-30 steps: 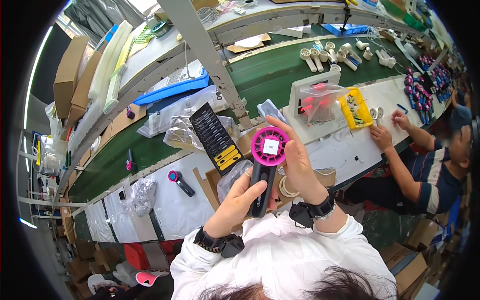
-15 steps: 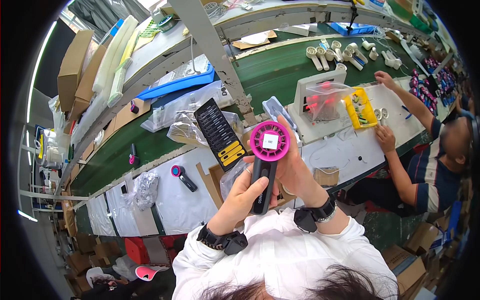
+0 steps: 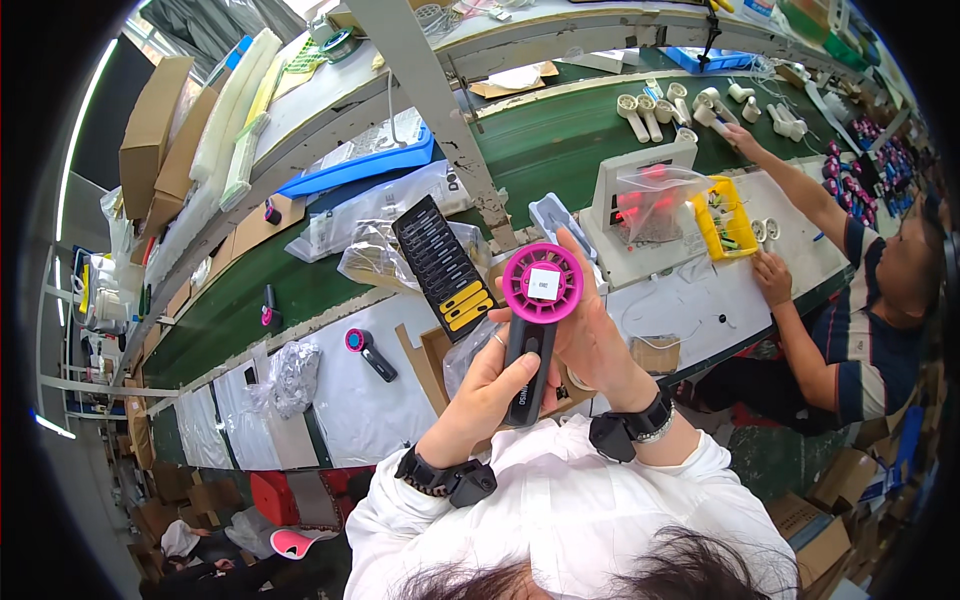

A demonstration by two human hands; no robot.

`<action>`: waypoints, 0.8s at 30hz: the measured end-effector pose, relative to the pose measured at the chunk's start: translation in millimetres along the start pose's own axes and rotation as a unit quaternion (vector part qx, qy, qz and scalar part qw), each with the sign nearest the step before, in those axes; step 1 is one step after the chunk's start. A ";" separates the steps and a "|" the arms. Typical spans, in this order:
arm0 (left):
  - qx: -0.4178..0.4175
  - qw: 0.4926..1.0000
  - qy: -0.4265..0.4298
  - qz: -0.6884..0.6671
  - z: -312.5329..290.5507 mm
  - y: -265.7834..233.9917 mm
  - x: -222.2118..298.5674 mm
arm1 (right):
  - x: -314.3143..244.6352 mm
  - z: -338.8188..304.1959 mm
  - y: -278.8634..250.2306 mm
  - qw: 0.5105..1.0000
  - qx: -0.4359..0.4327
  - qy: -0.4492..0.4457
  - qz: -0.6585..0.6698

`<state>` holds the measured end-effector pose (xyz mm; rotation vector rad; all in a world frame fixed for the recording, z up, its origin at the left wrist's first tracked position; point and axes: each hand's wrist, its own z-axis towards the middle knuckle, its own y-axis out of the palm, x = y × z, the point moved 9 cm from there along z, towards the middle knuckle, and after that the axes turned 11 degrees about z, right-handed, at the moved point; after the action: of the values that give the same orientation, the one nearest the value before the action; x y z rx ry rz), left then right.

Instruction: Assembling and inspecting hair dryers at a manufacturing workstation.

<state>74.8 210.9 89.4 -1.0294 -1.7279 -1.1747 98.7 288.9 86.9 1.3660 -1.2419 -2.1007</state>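
A handheld fan (image 3: 531, 338) with a magenta round head and black handle is held upright in front of my chest. A small white square label is on its round head. My left hand (image 3: 483, 388) is closed around the handle, thumb lying across its front. My right hand (image 3: 597, 348) rests along the right side of the fan, its fingers partly hidden behind the head. Just left of the fan leans a black tray (image 3: 432, 262) with rows of slots and several yellow pieces at its near end. Behind my hands, an open cardboard box (image 3: 433, 350) is partly covered.
Another fan (image 3: 370, 354) lies on the white table at left, near crumpled plastic bags (image 3: 290, 380). A green conveyor belt (image 3: 560, 135) carries several white fans (image 3: 632, 118). At right, a co-worker (image 3: 850, 330) sits by a yellow bin (image 3: 722, 220). A metal post (image 3: 430, 110) rises ahead.
The co-worker's far hand has reached forward to the white fans on the belt. My hands and the held fan have barely moved.
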 end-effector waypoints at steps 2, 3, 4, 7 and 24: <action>-0.004 1.000 0.001 -0.004 0.5 -0.4 -0.2 | -0.4 0.4 0.1 1.000 0.000 -0.001 -0.003; -0.007 1.000 0.002 -0.008 0.9 -0.5 -0.6 | -0.5 0.5 -0.6 1.000 0.002 -0.002 -0.005; -0.011 1.000 0.003 -0.012 1.3 -0.5 -0.8 | -0.7 0.6 -1.2 1.000 0.003 -0.003 -0.008; -0.008 1.000 -0.001 -0.017 0.8 -2.2 -2.8 | -0.4 1.2 -0.5 1.000 0.004 -0.005 -0.011; 0.029 0.999 -0.011 -0.008 -9.0 -9.1 -5.7 | 7.2 -0.5 9.0 1.000 -0.002 0.002 -0.002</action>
<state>69.9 199.0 83.7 -0.9986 -1.7794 -1.1214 94.2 278.8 90.1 1.3724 -1.2328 -2.1007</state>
